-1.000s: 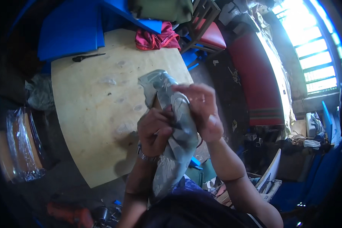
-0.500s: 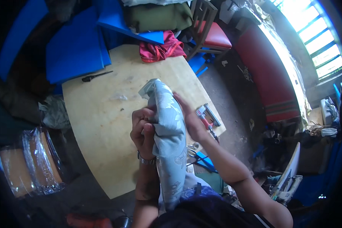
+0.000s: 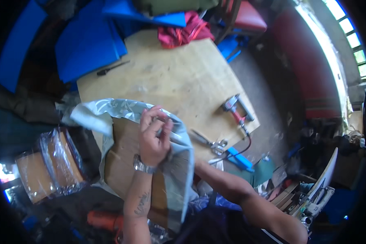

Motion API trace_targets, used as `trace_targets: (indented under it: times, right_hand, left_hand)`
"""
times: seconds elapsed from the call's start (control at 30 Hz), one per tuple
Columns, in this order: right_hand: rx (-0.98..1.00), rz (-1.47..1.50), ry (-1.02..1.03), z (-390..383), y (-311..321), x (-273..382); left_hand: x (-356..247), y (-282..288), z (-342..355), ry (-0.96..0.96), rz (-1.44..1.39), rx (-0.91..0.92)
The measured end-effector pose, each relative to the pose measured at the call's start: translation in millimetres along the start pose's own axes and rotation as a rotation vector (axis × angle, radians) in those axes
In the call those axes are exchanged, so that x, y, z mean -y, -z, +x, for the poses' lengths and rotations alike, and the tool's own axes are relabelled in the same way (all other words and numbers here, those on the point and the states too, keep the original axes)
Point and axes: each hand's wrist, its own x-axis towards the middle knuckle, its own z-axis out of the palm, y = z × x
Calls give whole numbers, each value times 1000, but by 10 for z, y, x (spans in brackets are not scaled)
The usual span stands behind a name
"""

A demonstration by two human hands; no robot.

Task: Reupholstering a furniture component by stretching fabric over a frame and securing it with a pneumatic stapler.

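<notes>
A padded-looking panel, brown board (image 3: 124,148) on the side facing me, is wrapped at its edges in pale blue-grey patterned fabric (image 3: 128,106). It stands tilted between my arms, close to my body. My left hand (image 3: 153,136), with a metal watch on its wrist, reaches over the board to the upper edge, fingers and thumb curled together at the fabric. A loose flap of the fabric hangs out to the left. My right forearm (image 3: 227,183) runs to the panel's right side, where the panel hides the hand and its fingers.
On the wooden table (image 3: 183,81) lie a red and grey staple gun (image 3: 234,106) with a hose, scissors (image 3: 215,144), a dark pointed tool (image 3: 110,69) and red cloth (image 3: 183,32). Blue foam sheets (image 3: 89,44) stand beyond. Plastic-wrapped brown panels (image 3: 55,171) are at left, a red chair (image 3: 248,18) far right.
The panel has turned from edge-on to show its brown board, with a fabric flap swinging left. My left hand now lies over the board; my right hand has gone behind the panel.
</notes>
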Motion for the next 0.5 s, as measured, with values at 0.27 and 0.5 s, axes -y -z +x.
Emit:
trace_targets:
  times: [0.27, 0.5]
  right_hand:
    - [-291, 408, -481, -76, 1153, -1287]
    - [-188, -1079, -343, 17, 2118, -713]
  left_hand:
    - [2145, -895, -1488, 149, 140, 105]
    - [2763, -1378, -1645, -47, 214, 410]
